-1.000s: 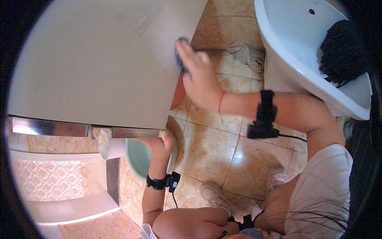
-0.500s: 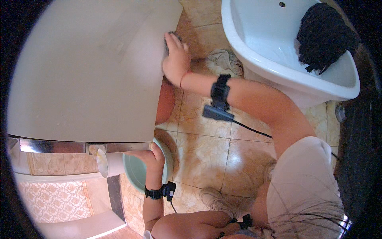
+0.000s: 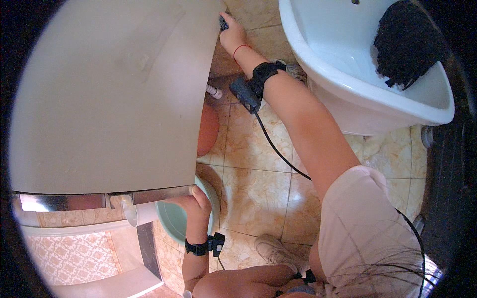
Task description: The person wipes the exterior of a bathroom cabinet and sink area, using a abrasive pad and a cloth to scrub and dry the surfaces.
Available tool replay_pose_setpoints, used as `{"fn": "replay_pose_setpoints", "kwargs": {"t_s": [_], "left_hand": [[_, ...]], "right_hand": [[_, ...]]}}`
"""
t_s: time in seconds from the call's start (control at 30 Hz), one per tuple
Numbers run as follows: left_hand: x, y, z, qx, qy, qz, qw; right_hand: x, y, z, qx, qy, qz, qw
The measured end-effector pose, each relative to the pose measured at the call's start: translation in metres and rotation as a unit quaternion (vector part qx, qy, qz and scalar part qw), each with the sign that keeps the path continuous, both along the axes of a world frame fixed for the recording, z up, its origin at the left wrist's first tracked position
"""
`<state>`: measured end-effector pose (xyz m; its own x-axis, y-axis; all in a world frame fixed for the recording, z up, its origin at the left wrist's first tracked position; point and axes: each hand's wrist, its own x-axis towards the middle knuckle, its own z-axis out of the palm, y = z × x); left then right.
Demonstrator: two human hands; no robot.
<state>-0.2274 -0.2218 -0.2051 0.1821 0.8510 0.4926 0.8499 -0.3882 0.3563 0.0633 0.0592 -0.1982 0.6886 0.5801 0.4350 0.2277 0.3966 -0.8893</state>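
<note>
My right hand [image 3: 233, 38] is at the far right edge of a broad pale panel [image 3: 114, 99], which looks like a door. In its fingers is a small dark, rough-textured scrubber [image 3: 224, 23], pressed against the panel's edge and mostly covered by the hand. At the panel's near right corner, my left hand [image 3: 198, 202] grips the metal-trimmed edge [image 3: 161, 194], with its thumb on the corner and its other fingers hidden underneath. A few faint smudges mark the panel's surface.
A white washbasin [image 3: 343, 79] stands at the right, with a dark stringy mop head [image 3: 410, 44] in it. Below the left hand is a pale green basin [image 3: 174, 223]. A reddish rounded object [image 3: 207, 130] and a pale pipe [image 3: 214, 91] show beside the panel over the tiled floor [image 3: 253, 193].
My right hand with the scrubber has slid away from me along the panel's right edge. The panel's near edge sits slightly lower in view, and my left hand keeps its grip there.
</note>
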Motion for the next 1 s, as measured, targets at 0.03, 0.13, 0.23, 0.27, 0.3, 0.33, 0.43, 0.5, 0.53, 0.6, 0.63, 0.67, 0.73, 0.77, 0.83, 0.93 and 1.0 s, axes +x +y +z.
{"fn": "replay_pose_setpoints", "kwargs": {"t_s": [0.03,0.13,0.23,0.27,0.3,0.33,0.43,0.5,0.53,0.6,0.63,0.67,0.73,0.77,0.83,0.93,1.0], "left_hand": [[0.002,0.001,-0.001,0.028,-0.016,-0.011,0.999],[0.000,0.001,-0.005,0.062,-0.029,-0.010,0.998],[-0.008,0.004,-0.013,0.074,-0.005,-0.002,0.997],[-0.011,0.006,-0.015,0.080,0.017,-0.005,0.997],[-0.014,0.005,-0.017,0.080,0.016,-0.005,0.997],[-0.016,0.005,-0.019,0.067,0.004,0.001,0.998],[-0.014,0.003,-0.019,0.057,0.007,0.009,0.998],[-0.023,0.000,-0.019,0.061,0.024,0.020,0.998],[-0.026,0.003,-0.022,0.042,0.071,0.027,0.996],[-0.026,0.008,-0.026,0.023,0.119,0.038,0.992],[-0.016,0.006,-0.023,0.050,0.022,0.022,0.998],[-0.011,0.005,-0.018,0.063,-0.025,0.016,0.998],[-0.006,0.000,-0.002,0.062,-0.012,0.015,0.998],[-0.008,-0.006,0.006,0.047,0.050,0.027,0.997],[-0.004,-0.002,-0.004,0.036,0.041,0.036,0.998],[-0.012,-0.002,-0.013,0.035,0.040,0.043,0.998],[0.001,-0.003,-0.003,0.038,-0.038,-0.007,0.999]], "right_hand": [[0.005,0.003,-0.001,-0.009,-0.014,-0.001,1.000],[0.007,0.011,-0.003,0.006,-0.045,-0.012,0.999],[-0.001,0.003,-0.008,0.023,-0.048,-0.032,0.998],[-0.007,-0.003,-0.010,0.036,-0.101,-0.084,0.991],[-0.015,-0.011,-0.011,0.050,-0.152,-0.135,0.978],[-0.023,-0.021,-0.011,0.050,-0.154,-0.135,0.977],[-0.047,-0.053,-0.015,0.047,-0.161,-0.113,0.979],[-0.064,-0.089,0.001,-0.202,-0.173,0.040,0.963],[-0.077,-0.077,-0.016,-0.002,-0.189,-0.054,0.980],[-0.089,-0.059,-0.020,-0.033,-0.007,0.076,0.997],[-0.084,-0.057,-0.016,-0.036,-0.006,0.075,0.996],[-0.076,-0.052,-0.010,-0.014,0.107,0.088,0.990],[-0.061,-0.064,0.005,-0.103,0.186,0.126,0.969],[-0.064,-0.048,-0.013,-0.080,0.116,0.062,0.988],[-0.047,-0.038,-0.047,-0.046,0.137,-0.007,0.990],[-0.019,-0.023,-0.056,-0.047,0.386,0.115,0.914],[-0.016,-0.021,-0.046,-0.034,0.385,0.120,0.914]]}}
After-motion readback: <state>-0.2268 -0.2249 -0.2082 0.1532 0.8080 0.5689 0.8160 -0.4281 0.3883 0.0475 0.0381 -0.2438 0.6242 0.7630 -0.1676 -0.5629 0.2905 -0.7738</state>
